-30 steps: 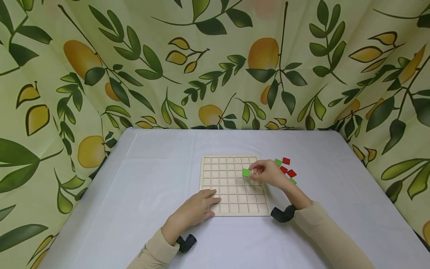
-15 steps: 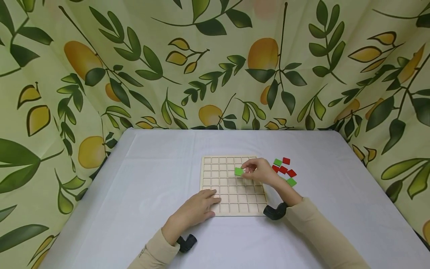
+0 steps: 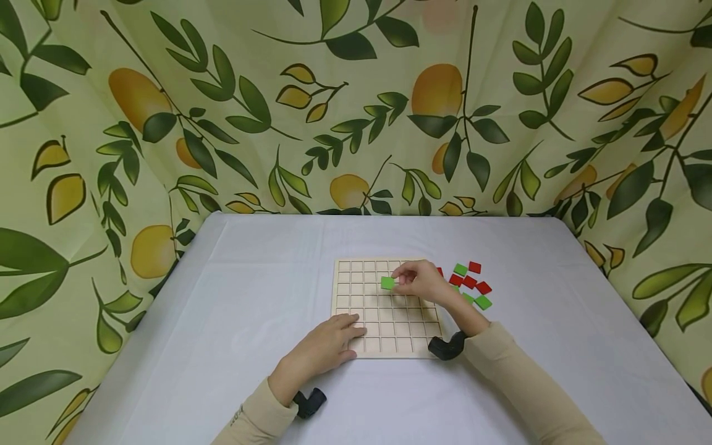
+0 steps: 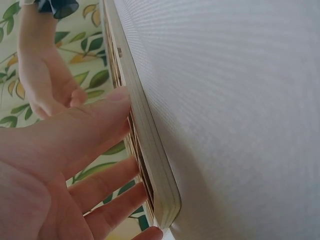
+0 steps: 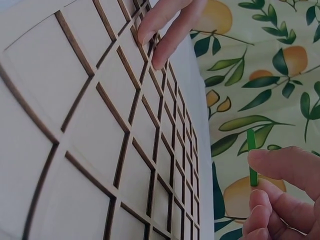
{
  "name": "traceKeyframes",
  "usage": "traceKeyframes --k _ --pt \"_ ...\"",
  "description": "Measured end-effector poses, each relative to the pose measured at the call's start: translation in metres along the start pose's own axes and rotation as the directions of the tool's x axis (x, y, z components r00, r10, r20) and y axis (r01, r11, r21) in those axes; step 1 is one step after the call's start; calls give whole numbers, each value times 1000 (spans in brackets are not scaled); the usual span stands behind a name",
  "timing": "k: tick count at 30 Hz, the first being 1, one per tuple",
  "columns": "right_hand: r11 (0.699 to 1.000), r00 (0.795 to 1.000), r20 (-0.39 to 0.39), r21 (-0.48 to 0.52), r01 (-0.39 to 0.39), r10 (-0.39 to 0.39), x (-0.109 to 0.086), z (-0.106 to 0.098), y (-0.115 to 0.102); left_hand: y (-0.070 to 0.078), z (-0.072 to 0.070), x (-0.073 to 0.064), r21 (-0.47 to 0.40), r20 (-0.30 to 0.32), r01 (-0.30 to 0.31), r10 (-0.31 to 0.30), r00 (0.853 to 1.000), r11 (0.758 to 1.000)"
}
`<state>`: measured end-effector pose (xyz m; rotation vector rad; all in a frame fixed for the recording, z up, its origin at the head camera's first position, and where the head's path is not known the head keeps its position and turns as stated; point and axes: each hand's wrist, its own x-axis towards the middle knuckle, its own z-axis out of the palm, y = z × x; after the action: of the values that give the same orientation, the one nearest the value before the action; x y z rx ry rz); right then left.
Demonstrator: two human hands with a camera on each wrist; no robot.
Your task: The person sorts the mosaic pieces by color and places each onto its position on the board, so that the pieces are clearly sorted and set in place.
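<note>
A pale wooden grid board [image 3: 385,329] with square recesses lies on the white-covered table. My right hand [image 3: 425,283] pinches a green square tile [image 3: 387,283] by its edge, between thumb and fingertips, over the upper middle of the board. In the right wrist view the tile [image 5: 252,159] appears edge-on, held off the board's surface. My left hand [image 3: 325,343] rests with fingers spread on the board's lower left corner. The left wrist view has the left thumb [image 4: 107,107] and fingertips at the board's edge [image 4: 150,145].
Right of the board lie several loose tiles, among them a red tile [image 3: 474,267] and a green tile [image 3: 483,302]. White cloth covers the table [image 3: 267,259]. A leaf-and-fruit patterned curtain [image 3: 356,111] stands behind and at both sides.
My right hand has moved left across the board with the green tile, uncovering more of the loose tiles at the right. The left hand has stayed in place.
</note>
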<state>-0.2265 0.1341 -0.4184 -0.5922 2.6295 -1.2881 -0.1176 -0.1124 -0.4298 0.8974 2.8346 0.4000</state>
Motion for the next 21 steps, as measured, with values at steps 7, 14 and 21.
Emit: traceKeyframes --k 7,14,21 --pt "1000 1000 7 11 21 -21 6 4 -1 1 -1 -1 -15 -7 -13 13 1000 1000" --pt "999 999 16 26 32 -32 10 6 -3 1 -2 0 -4 0 -3 3 1000 1000" --pt "1000 999 34 20 14 -15 17 10 -3 2 -2 -1 -18 4 -1 1 1000 1000"
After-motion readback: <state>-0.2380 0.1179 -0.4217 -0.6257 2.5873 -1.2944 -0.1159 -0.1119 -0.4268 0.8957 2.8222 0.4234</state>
